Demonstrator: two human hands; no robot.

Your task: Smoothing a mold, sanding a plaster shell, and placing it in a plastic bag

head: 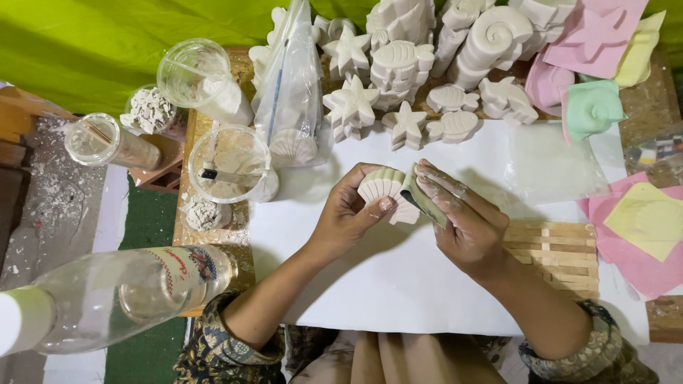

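White paper sheet (398,284) beneath your hands. Your left hand (348,213) pinches the shell cast (384,192); your right hand (462,220) presses a sanding pad (423,199) against it. Probably brittle plaster: grip its edges gently.

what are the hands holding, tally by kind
white shell-shaped cast: 1, in the left hand
grey-green pad: 1, under the fingers of the right hand, against the cast
total: 2

craft workshop | stacked plaster sea-shape casts (398,64) | silicone moulds (594,107) | plaster-caked mixing cups (231,163)
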